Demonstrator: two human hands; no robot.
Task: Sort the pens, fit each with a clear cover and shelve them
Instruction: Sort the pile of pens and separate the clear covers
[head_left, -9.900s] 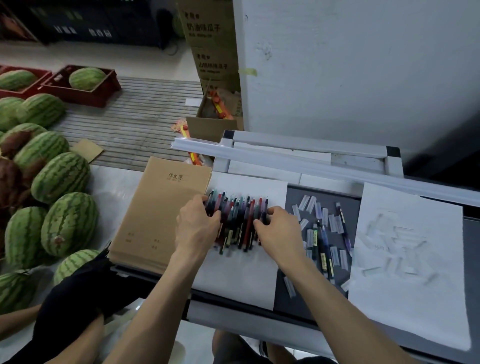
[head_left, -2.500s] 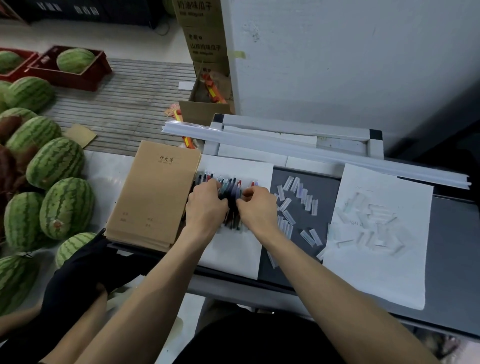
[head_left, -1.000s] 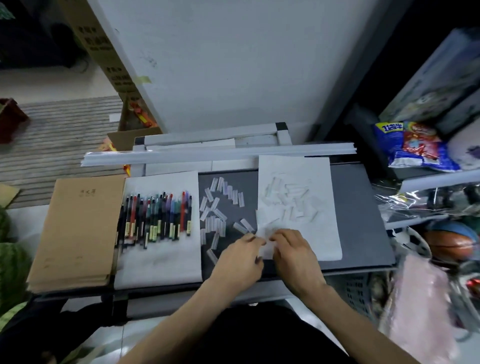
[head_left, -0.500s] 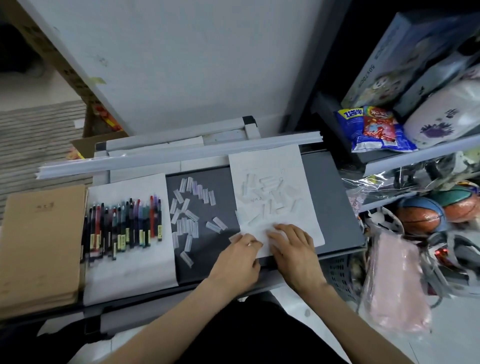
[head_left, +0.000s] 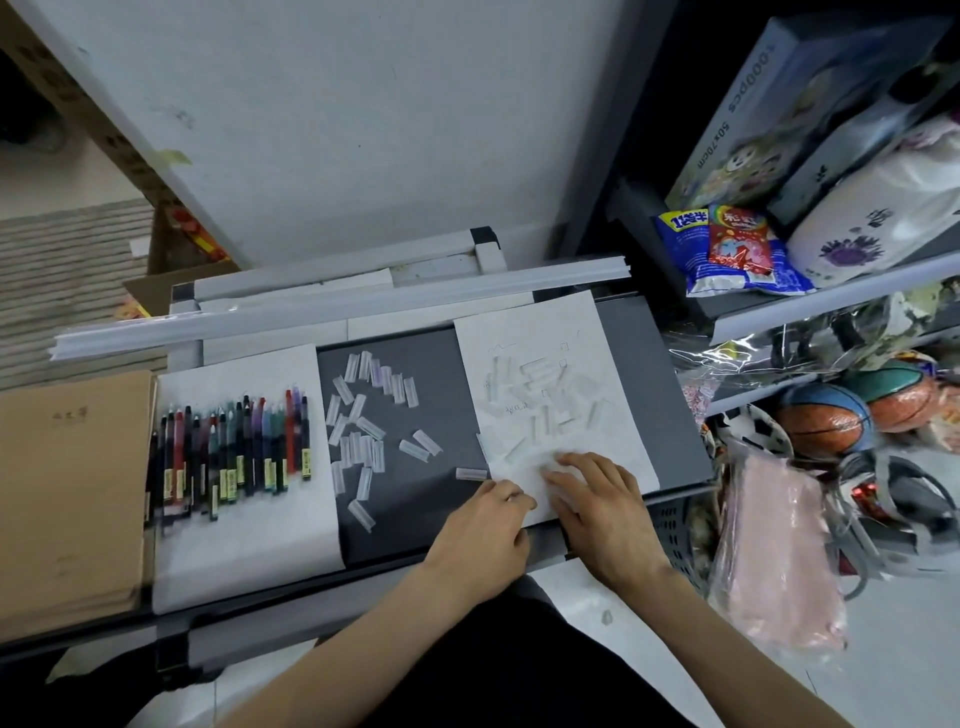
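Note:
A row of coloured pens (head_left: 234, 457) lies side by side on a white sheet (head_left: 244, 545) at the left of the grey table (head_left: 415, 514). Several clear covers (head_left: 363, 431) are scattered on the dark table middle, and more clear covers (head_left: 540, 395) lie on a second white sheet (head_left: 613, 415) to the right. My left hand (head_left: 483, 535) has its fingers curled at that sheet's near left corner; whether it pinches the edge I cannot tell. My right hand (head_left: 597, 499) lies flat on the sheet's near part, fingers spread.
A stack of brown notebooks (head_left: 67, 493) sits at the far left. Long white rails (head_left: 337, 306) run along the table's back. Shelves at the right hold snack bags (head_left: 727, 249), boxes and basketballs (head_left: 826, 421). A pink bag (head_left: 774, 561) hangs by the table's right end.
Both hands left the pen row and came to the right sheet's near edge. My view swung right, away from the watermelons. In the last half second the hands barely moved.

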